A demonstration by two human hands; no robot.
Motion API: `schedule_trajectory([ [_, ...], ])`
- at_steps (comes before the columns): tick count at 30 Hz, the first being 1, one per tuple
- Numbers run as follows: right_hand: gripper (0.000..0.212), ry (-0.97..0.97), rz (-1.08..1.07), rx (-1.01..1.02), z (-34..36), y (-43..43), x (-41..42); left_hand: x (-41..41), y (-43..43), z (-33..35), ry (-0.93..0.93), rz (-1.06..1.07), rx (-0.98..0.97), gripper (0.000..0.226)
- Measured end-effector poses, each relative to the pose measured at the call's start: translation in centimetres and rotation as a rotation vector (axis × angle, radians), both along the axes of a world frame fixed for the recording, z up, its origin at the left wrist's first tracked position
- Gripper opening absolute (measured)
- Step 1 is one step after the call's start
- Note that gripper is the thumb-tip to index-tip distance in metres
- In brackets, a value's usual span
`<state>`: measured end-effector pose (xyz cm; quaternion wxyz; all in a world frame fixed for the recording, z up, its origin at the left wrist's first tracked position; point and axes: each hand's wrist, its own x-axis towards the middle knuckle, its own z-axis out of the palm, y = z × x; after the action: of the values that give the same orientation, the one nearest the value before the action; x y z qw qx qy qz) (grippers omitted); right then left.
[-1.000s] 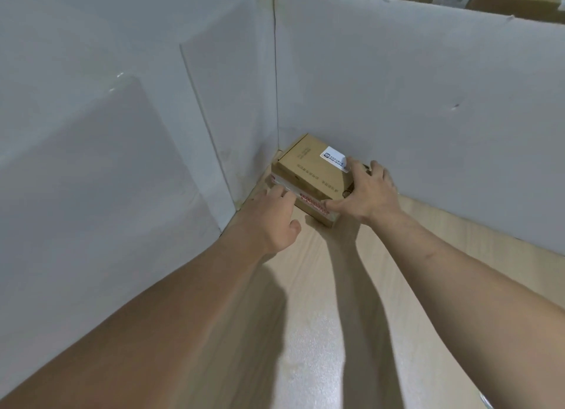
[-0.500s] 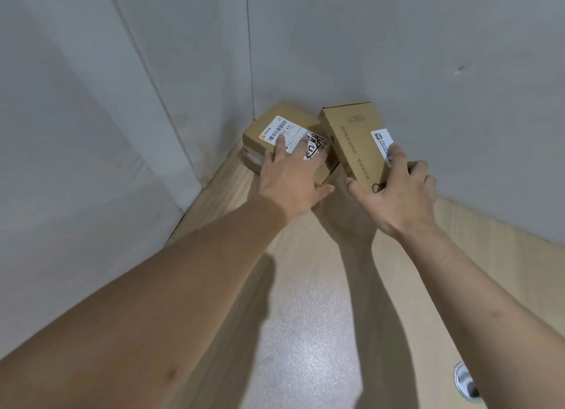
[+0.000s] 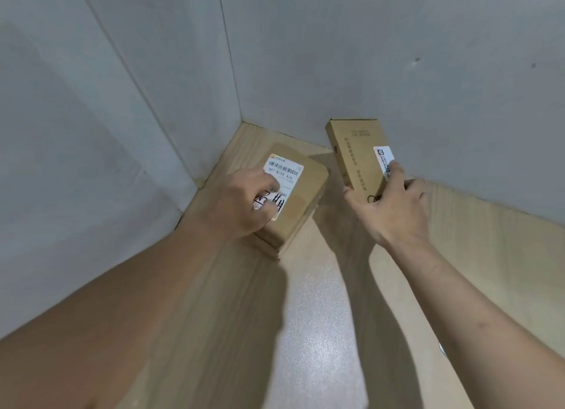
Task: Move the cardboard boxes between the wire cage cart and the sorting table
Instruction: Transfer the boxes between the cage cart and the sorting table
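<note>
Grey panels (image 3: 397,57) meet in a corner above a pale wooden base (image 3: 305,317). Near that corner a flat cardboard box (image 3: 305,194) with a barcode label (image 3: 282,168) lies on the base. The left grip (image 3: 238,207) covers its near left edge, fingers bent onto the label, thumb hidden. Just beside it, apart from it, the right grip (image 3: 394,213) holds a narrow cardboard box (image 3: 357,152) by its near end, thumb on one side and fingers across the small sticker (image 3: 383,158), close to the right-hand panel.
</note>
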<state>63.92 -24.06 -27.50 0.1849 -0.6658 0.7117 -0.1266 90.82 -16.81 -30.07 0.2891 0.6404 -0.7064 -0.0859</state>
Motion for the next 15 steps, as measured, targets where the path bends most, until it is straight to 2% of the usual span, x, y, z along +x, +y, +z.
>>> schedule_trajectory([
  [1,0.109,0.015,-0.003,0.037,0.0,0.5,0.1,-0.7,0.4,0.2,-0.042,0.058,-0.082,0.027],
  [3,0.104,0.019,0.002,0.118,0.1,1.4,0.2,-2.8,0.8,0.5,-0.102,0.137,-0.11,0.045],
  [4,0.101,0.014,0.004,0.146,0.2,1.8,0.3,-4.0,0.9,0.8,-0.103,0.157,0.018,0.062],
  [6,0.097,0.005,0.009,0.162,0.3,2.7,0.3,-5.9,1.1,1.3,-0.146,0.152,0.394,0.095],
  [8,0.092,0.012,0.029,0.143,0.4,3.5,0.1,-6.2,1.3,2.1,-0.305,0.117,0.589,0.111],
  [12,0.09,0.009,0.024,0.191,0.9,5.5,-0.6,-5.4,2.4,3.7,-0.417,0.097,0.783,0.133],
  [15,0.09,0.038,0.038,0.178,1.5,7.6,-0.5,-6.2,4.9,3.7,-0.491,0.124,0.774,0.137],
])
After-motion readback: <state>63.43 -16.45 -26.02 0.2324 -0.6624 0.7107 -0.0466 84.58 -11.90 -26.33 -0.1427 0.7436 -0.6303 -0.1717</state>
